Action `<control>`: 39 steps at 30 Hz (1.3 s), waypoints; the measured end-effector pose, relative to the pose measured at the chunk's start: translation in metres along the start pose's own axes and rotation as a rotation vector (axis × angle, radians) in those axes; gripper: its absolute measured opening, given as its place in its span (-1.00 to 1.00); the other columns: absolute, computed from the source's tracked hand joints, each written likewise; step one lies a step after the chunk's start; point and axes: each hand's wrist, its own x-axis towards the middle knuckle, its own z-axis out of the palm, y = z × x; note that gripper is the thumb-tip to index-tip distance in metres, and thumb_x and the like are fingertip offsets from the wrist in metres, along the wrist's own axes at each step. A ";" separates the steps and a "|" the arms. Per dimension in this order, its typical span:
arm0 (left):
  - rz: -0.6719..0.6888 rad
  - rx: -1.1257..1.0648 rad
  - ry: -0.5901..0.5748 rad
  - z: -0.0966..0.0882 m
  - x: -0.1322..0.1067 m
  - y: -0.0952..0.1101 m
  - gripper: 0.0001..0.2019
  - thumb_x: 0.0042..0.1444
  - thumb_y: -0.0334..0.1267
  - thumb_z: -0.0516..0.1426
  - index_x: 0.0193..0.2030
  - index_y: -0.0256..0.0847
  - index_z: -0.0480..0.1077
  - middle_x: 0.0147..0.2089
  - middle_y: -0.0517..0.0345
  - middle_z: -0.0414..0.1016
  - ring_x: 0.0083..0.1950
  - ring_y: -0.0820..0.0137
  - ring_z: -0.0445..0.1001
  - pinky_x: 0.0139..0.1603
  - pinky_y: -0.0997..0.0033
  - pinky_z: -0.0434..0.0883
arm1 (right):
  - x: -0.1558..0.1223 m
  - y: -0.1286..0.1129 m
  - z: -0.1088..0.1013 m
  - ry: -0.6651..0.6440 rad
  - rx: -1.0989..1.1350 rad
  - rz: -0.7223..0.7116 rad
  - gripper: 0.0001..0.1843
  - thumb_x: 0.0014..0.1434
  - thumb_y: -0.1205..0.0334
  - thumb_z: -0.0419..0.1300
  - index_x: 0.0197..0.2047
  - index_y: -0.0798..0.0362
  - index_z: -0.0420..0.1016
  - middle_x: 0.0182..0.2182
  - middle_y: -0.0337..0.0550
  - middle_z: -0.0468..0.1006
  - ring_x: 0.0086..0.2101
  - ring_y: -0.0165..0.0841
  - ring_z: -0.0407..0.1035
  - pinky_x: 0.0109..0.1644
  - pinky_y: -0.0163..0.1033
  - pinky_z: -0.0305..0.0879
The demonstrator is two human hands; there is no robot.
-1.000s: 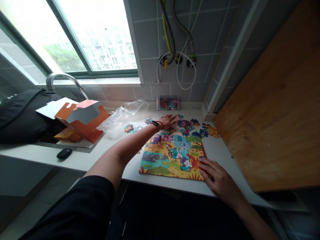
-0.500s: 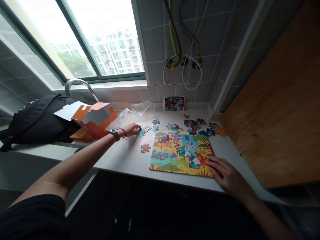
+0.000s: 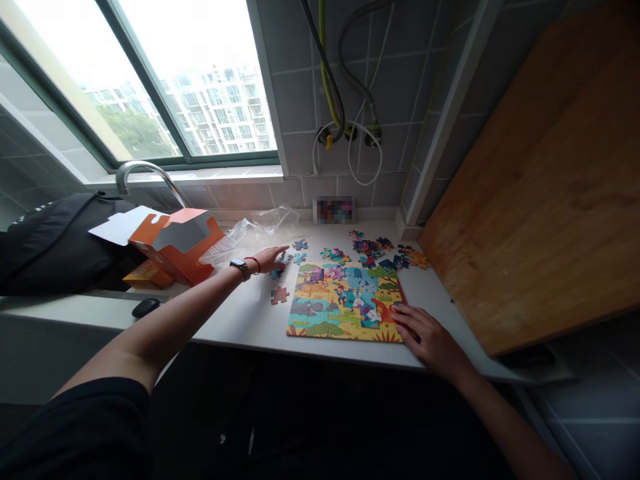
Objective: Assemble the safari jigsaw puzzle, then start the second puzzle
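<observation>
Left hand (image 3: 267, 260): fingers out over loose jigsaw pieces (image 3: 283, 261), pinch unclear.
Right hand (image 3: 425, 340): spread flat on assembled jigsaw (image 3: 345, 303) edge.
Bench (image 3: 240, 327): more pieces (image 3: 367, 245) scattered beyond.
Risk: right-hand pressure could shift jigsaw; left-arm sweep could scatter pieces.

Left hand (image 3: 269, 260) at loose jigsaw pieces (image 3: 281, 265) — right hand (image 3: 429, 341) resting on the assembled jigsaw puzzle (image 3: 340, 303).

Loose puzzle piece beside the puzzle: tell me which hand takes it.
Left, probably: the left hand is close to the loose puzzle piece, while the right hand rests at the far edge of the puzzle.
</observation>
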 end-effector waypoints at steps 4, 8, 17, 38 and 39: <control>-0.029 -0.098 0.016 0.000 0.010 0.007 -0.35 -0.01 -0.15 0.35 0.26 -0.22 0.46 0.10 -0.10 0.61 0.13 0.06 0.58 0.21 0.18 0.45 | 0.001 -0.002 -0.001 -0.005 0.006 0.003 -0.72 0.40 0.24 0.14 0.03 -0.01 0.65 0.08 0.00 0.66 0.07 -0.12 0.56 0.17 0.09 0.57; -0.075 -0.219 0.061 -0.013 0.013 0.012 -0.42 -0.13 -0.17 0.42 0.09 -0.23 0.55 -0.01 -0.08 0.62 -0.06 0.13 0.62 0.11 0.14 0.50 | 0.000 -0.001 0.000 0.011 0.015 -0.001 -0.72 0.39 0.26 0.14 0.03 -0.01 0.66 0.07 0.00 0.67 0.06 -0.13 0.57 0.17 0.07 0.57; -0.113 -0.737 0.035 -0.023 -0.001 0.080 -0.52 0.15 0.16 0.30 -0.08 -0.26 0.51 -0.10 -0.12 0.68 -0.08 0.18 0.69 -0.18 0.30 0.60 | -0.002 0.002 0.004 0.008 0.036 0.025 -0.71 0.38 0.26 0.15 0.05 -0.04 0.67 0.08 0.00 0.66 0.08 -0.11 0.55 0.18 0.09 0.55; -0.384 -1.674 -0.124 0.111 -0.125 0.311 -0.34 -0.23 0.08 0.52 -0.13 -0.08 0.27 -0.22 0.20 0.60 -0.38 0.18 0.71 -0.51 0.41 0.58 | 0.011 -0.037 -0.019 0.107 0.813 0.501 -0.56 0.27 -0.05 0.31 0.10 0.04 0.54 -0.26 -0.13 0.68 -0.23 -0.25 0.62 -0.05 -0.11 0.59; -0.385 -1.657 -0.159 0.112 -0.125 0.312 -0.33 -0.23 0.10 0.52 -0.15 -0.09 0.25 -0.21 0.17 0.63 -0.42 0.19 0.70 -0.54 0.41 0.57 | 0.011 -0.037 -0.019 0.107 0.851 0.523 -0.55 0.27 -0.07 0.30 0.09 0.04 0.54 -0.29 -0.15 0.67 -0.27 -0.26 0.61 -0.08 -0.12 0.59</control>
